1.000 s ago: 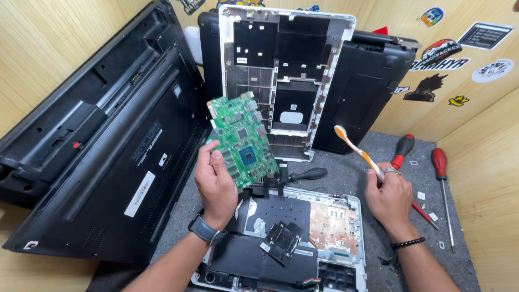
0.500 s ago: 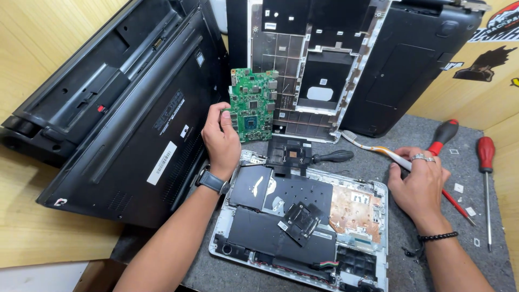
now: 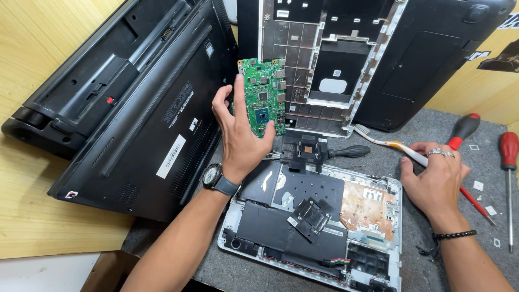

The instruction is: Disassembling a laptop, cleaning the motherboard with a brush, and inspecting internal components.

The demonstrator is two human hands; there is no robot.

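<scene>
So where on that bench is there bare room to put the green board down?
Bare grey mat lies between the open laptop and the upright shells, though the toothbrush crosses it. Another strip runs below the right hand. By the screwdrivers it is crowded. The left hand holds the board.

bare mat [image 3: 378, 157] between hands, open laptop base [image 3: 319, 216] below, screwdrivers [image 3: 508, 178] crowding right

The left hand [image 3: 240, 138] is reaching up at frame centre, palm turned away, fingers extending upward and thumb spreading right; its forearm is entering from the lower left. The right hand [image 3: 435, 181] is resting palm down at right, fingers curling leftward, forearm entering from the lower right.
</scene>
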